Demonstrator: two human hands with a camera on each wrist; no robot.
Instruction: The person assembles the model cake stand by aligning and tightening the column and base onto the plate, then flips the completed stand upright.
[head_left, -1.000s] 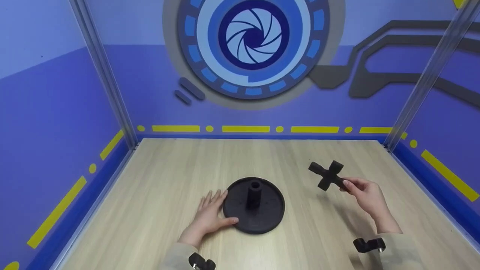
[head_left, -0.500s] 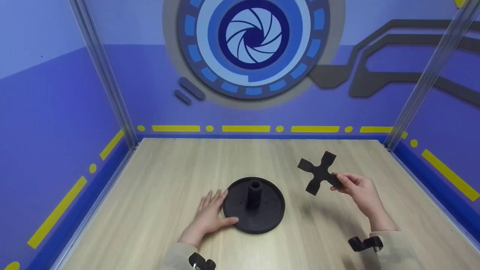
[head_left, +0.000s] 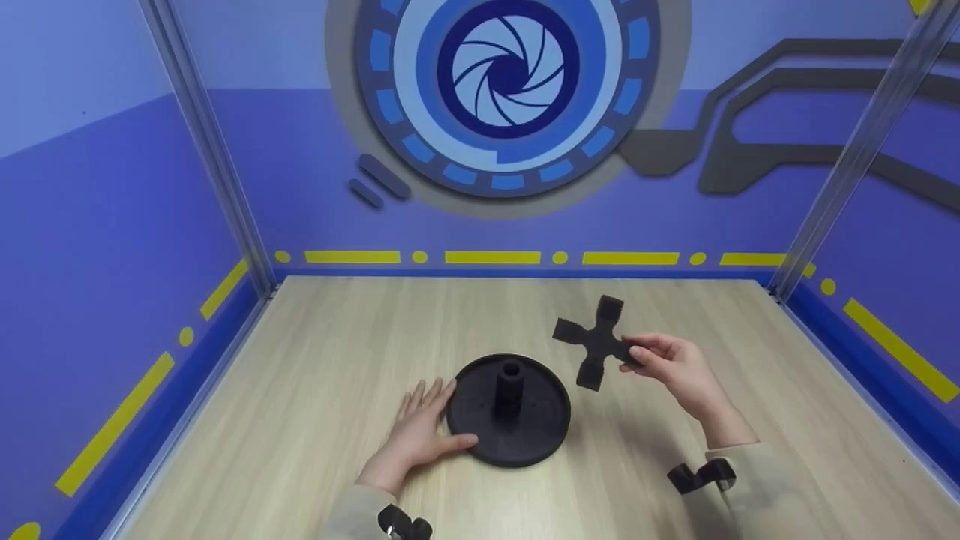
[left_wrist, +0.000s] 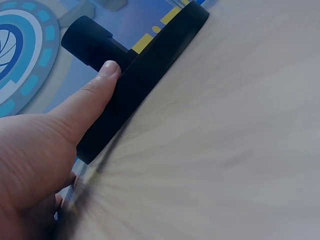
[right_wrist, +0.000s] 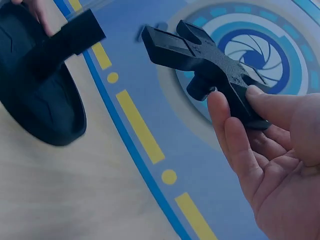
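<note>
A round black base [head_left: 532, 439] with a raised rim lies flat on the table, and a hollow upright post [head_left: 509, 390] stands at its middle. My left hand [head_left: 421, 436] rests against the base's left side, fingers spread and fairly straight, with the thumb over the rim. In the left wrist view the thumb [left_wrist: 87, 102] touches the base near the post. My right hand [head_left: 679, 371] pinches one arm of a black cross-shaped piece [head_left: 601, 341], held in the air right of the post. A short round peg [right_wrist: 201, 86] sticks out from the cross's underside.
The light wooden table [head_left: 337, 330] reaches back to a blue printed wall [head_left: 300, 187]. Metal corner posts [head_left: 217, 172] and side walls stand at left and right. Each sleeve carries a black wrist mount [head_left: 701, 476].
My right hand has moved left with the cross-shaped piece, bringing it nearer the post, and the piece has turned slightly. The left hand and the base have stayed put.
</note>
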